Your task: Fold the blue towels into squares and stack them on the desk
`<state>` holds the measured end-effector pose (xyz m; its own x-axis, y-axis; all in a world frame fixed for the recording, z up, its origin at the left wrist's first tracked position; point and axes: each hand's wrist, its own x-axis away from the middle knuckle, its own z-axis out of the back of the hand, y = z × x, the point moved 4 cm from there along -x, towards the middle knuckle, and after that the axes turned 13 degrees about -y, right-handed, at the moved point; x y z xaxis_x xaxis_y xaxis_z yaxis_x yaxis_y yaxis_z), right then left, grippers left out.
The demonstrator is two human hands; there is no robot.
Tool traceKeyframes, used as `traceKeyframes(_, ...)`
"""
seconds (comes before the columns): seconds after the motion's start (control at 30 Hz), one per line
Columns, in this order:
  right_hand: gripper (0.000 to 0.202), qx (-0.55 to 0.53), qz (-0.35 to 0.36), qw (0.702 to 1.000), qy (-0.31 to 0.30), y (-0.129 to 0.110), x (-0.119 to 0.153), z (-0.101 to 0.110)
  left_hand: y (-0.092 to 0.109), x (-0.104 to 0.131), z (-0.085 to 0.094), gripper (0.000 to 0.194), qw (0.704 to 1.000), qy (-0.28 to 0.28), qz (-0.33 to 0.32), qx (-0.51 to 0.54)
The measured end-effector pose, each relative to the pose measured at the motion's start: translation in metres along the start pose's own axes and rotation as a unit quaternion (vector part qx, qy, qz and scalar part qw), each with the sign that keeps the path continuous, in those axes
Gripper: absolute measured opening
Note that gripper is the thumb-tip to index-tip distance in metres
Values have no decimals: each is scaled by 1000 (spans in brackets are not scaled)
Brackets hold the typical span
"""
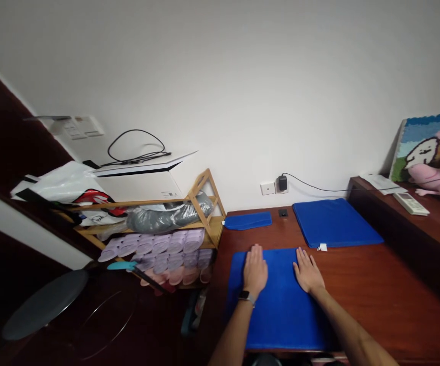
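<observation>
Head view shows my left grip (256,273) and right grip (309,273) flat, pinching nothing, on the front blue cloth (283,317), apparently mostly smoothed, edges perhaps remaining.

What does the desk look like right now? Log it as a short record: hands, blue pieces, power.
left hand: left hand palm down on the near blue cloth, wristwatch on the wrist
right hand: right hand palm down at that cloth's right edge
other blue pieces: small blue cloth at far left; larger blue cloth beyond the right hand, white tag at its near edge
surface: brown desk
power: black plug adapter at the wall
</observation>
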<state>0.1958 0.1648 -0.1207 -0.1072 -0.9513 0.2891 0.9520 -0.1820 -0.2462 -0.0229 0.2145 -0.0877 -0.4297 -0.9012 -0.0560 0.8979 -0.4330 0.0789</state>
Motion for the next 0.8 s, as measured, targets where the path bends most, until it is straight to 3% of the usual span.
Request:
traceKeyframes(0.1, 72, 4, 7, 1000, -2, 2, -1, -2, 76, -13, -19, 60, 994, -43, -91, 35)
traceKeyframes(0.17, 71, 3, 16, 1000, -2, 3, -1, -4, 101, -17, -32, 61, 993, -66, -88, 54)
traceKeyframes(0.2, 71, 2, 18, 1000, -2, 4, -2, -5, 103, -17, -36, 61, 993, -69, -80, 60)
traceKeyframes(0.27, 72, 2, 15, 1000, 2, 5, -3, -6, 83, -12, -37, 61, 995, -62, -54, 60)
traceKeyframes(0.43, 73, 10, 7, 1000, 10, 6, -3, -10, -44, 25, -21, 62, 995, -59, 76, 21)
traceKeyframes(0.53, 73, 13, 6, 1000, 8, 6, -3, -9, -94, 44, -14, 63, 994, -51, 91, 10)
traceKeyframes(0.6, 73, 15, 4, 1000, 1, 6, -3, -6, -102, 50, -13, 63, 995, -45, 94, 9)
traceKeyframes(0.8, 73, -3, -14, 1000, -24, 8, 13, -5, -88, 50, -10, 63, 994, -48, 100, 18)
